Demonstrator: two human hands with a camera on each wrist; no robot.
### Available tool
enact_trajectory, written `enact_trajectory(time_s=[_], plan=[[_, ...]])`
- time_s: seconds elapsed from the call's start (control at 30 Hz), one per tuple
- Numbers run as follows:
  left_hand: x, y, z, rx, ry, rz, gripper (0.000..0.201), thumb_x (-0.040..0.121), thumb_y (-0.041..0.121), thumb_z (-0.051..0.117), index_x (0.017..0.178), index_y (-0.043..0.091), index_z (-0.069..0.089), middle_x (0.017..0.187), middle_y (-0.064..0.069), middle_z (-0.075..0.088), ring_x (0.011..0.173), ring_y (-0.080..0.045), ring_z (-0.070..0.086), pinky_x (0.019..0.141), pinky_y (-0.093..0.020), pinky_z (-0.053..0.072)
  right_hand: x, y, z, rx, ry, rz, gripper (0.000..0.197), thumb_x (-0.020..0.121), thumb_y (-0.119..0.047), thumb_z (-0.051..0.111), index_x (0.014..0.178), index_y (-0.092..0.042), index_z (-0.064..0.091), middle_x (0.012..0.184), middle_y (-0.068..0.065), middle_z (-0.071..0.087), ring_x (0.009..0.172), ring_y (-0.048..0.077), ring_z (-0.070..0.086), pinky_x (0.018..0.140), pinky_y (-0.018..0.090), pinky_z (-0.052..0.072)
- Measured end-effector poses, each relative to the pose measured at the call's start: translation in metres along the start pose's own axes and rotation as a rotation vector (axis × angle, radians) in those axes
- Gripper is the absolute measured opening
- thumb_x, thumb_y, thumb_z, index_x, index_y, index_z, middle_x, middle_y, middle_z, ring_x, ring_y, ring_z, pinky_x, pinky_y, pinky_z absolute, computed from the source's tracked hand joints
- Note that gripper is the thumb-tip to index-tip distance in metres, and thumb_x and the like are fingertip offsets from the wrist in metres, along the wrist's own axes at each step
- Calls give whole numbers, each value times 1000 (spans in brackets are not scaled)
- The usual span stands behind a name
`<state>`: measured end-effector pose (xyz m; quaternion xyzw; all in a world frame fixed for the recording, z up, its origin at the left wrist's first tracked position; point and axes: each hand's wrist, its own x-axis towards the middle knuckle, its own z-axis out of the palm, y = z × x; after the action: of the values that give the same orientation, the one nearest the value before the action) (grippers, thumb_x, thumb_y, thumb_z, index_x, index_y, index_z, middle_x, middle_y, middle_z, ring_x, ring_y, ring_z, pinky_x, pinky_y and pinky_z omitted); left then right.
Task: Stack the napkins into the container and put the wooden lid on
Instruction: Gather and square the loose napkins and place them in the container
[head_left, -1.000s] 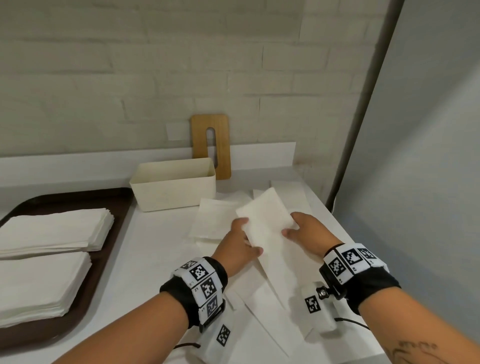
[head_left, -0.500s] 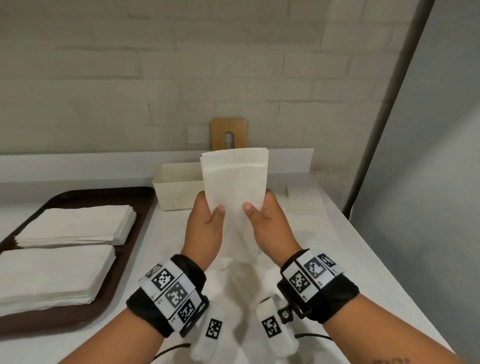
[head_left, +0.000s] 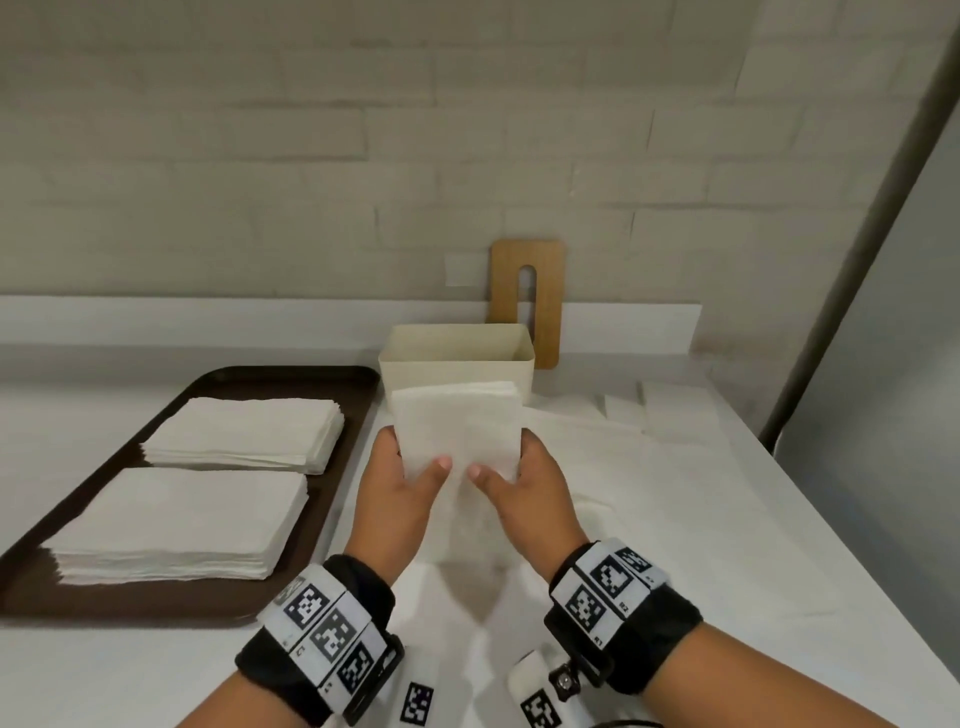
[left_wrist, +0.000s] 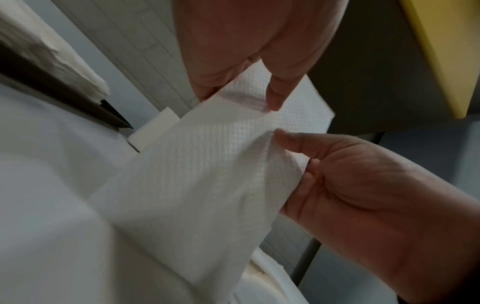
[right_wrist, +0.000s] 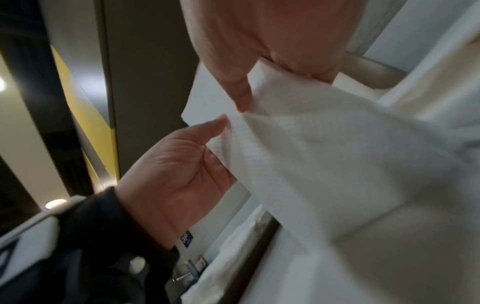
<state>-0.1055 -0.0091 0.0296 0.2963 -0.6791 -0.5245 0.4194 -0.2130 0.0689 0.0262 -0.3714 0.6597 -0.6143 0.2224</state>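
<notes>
The small bundle of napkins (head_left: 457, 431) you gathered from the loose spread a second ago, and were holding up high in front of the wooden lid half a second ago, has now come down: it sits upright between your two hands just in front of the near wall of the container (head_left: 457, 358), its top edge about level with the rim. Your left hand (head_left: 400, 493) pinches its left edge, thumb on the near face and fingers behind; your right hand (head_left: 519, 493) does the same on the right edge, and the wrist views show both thumbs pressed into the embossed paper. That drop reads as squaring the bundle up, so your next move is probably to carry it over the rim and lower it in. The container looks empty as far as its inside shows, so stacking has hardly begun. The wooden lid (head_left: 527, 301) leans upright against the wall at the table's far edge, just behind the container and untouched. More loose napkins (head_left: 665, 415) lie flat towards the table's right edge, and two tall napkin stacks (head_left: 208, 478) wait on the brown tray (head_left: 291, 374) at the left edge.
</notes>
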Motion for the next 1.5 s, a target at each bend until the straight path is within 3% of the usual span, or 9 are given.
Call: enact_trajectory(time_s=[0.27,0.5,0.6,0.73,0.87,0.97,1.1,1.23,1.5], plan=[[6,-12,-11,56,-179,-80,83,55,43,82,126,20,45,121,-1,60,112,-18,60,92,-43,53,1,3,1,74,-27,36,37,78,-16,73,106,-27,51,108,-7,64,104,15,62,91,34,53],[9,-19,-24,304,-378,-221,30,72,8,78,94,22,64,96,7,70,93,-13,67,77,-20,55,19,-15,-18,517,2,133,28,84,1,61,110,-9,61,111,13,69,102,31,65,90,49,53],[14,-17,-34,324,-302,-220,19,76,7,74,84,20,64,87,5,69,80,-12,66,62,-12,52,25,-20,-38,500,66,90,32,78,10,62,95,-17,60,98,7,68,89,23,65,78,40,53],[20,-15,-42,157,-110,-249,13,78,3,70,84,11,61,88,-7,66,85,-25,64,73,-31,54,25,-11,-58,329,120,92,27,74,9,67,75,-16,55,82,3,64,73,19,61,57,24,51],[20,-12,-38,12,-37,-216,20,85,3,62,104,0,58,93,-11,65,84,-22,61,71,-27,50,19,6,-61,220,104,162,31,70,13,68,83,-15,62,91,7,69,86,27,65,78,39,56],[19,-15,-33,24,-86,-233,15,87,0,57,96,11,59,87,-3,63,77,-13,59,58,-15,46,12,21,-57,185,91,251,35,67,16,66,79,-17,61,82,5,66,76,24,62,69,34,52],[18,-34,-30,67,-120,-318,23,80,-10,57,88,11,57,90,-13,59,84,-27,56,65,-30,44,4,35,-51,124,83,350,33,66,17,62,73,-15,59,76,7,62,73,26,58,67,41,49],[17,-30,-28,43,-96,-262,20,76,-6,62,84,11,53,85,-11,56,80,-24,53,65,-29,42,7,24,-51,116,74,276,36,66,19,56,59,-15,50,62,1,50,60,17,45,54,25,36],[21,-36,-30,6,-103,-352,52,70,-12,64,115,8,46,99,-7,59,90,-22,59,67,-26,48,7,30,-49,80,86,289,35,66,16,61,73,-18,52,78,5,55,68,21,51,54,26,40]])
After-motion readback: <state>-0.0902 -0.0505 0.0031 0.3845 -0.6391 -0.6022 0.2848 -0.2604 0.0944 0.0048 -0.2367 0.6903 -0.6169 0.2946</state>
